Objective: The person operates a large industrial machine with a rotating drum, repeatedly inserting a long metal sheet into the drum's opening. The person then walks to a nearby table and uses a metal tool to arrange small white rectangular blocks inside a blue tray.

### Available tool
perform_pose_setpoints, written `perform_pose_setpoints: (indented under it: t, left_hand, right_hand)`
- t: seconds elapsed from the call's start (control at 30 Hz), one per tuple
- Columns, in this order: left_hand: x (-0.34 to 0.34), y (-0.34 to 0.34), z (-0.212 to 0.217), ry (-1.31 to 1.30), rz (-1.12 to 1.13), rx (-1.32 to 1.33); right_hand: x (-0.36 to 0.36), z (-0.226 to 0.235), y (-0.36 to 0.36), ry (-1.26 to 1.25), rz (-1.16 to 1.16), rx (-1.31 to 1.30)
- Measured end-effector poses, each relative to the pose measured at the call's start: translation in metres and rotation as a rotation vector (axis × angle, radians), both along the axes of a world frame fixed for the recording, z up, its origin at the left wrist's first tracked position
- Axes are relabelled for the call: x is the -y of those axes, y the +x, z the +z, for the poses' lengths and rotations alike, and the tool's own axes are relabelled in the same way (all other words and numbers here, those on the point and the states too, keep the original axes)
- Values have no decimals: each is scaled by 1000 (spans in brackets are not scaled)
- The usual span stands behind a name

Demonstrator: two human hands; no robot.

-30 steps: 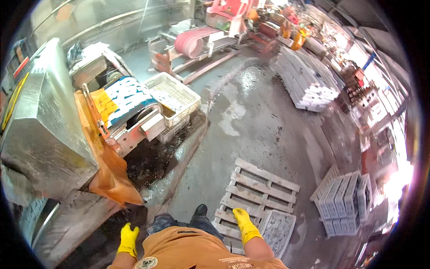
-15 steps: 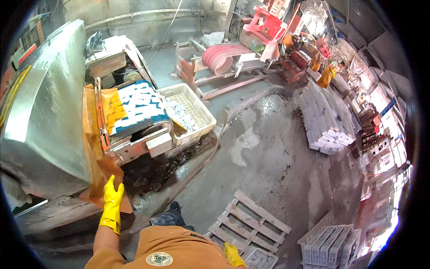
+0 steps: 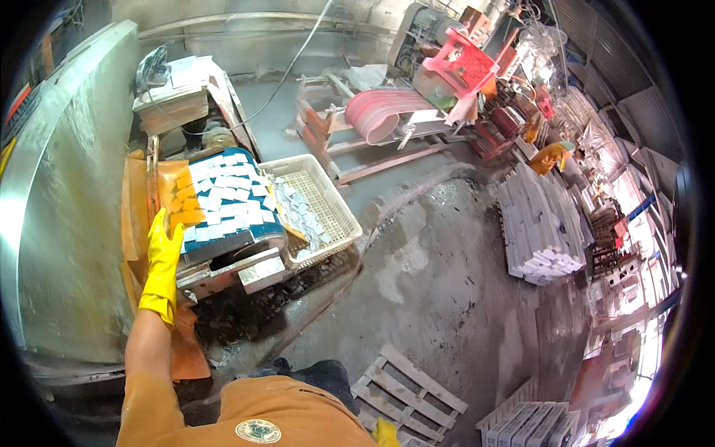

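My left hand (image 3: 164, 261), in a yellow rubber glove, reaches up to the near left edge of a blue conveyor belt (image 3: 223, 197) covered with several small white tiles. Its fingers are straight and apart, touching the orange flap (image 3: 138, 205) beside the belt, and it holds nothing. To the right of the belt's end stands a white plastic crate (image 3: 328, 205) with several white tiles piled against its left side. Only the yellow glove tip of my right hand (image 3: 383, 433) shows at the bottom edge, hanging by my side; its fingers are hidden.
A large curved metal machine housing (image 3: 67, 201) fills the left. Wooden pallets (image 3: 406, 391) lie on the wet concrete floor (image 3: 439, 268) at my feet. A stack of white slabs (image 3: 540, 227) stands to the right, with a red belt roller (image 3: 380, 112) and clutter behind.
I have stepped closer to the conveyor. My left hand rose from by my hip to the belt's edge. My right hand dropped toward the bottom edge and is almost out of view.
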State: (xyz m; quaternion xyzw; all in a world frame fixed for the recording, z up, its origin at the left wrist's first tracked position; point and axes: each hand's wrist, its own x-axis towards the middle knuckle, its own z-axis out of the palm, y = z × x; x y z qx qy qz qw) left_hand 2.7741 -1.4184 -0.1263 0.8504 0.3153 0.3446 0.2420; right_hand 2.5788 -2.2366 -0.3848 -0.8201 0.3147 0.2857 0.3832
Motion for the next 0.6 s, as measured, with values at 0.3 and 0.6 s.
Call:
perform_pose_setpoints:
  t: [0.3,0.6]
  left_hand:
    - [-98,34,-20,-159,293,-302]
    - [-207,67,-89,-504,548,-389]
  right_hand:
    - [-111,37,269,209,205,313]
    - [-442,162,440,516,479,127]
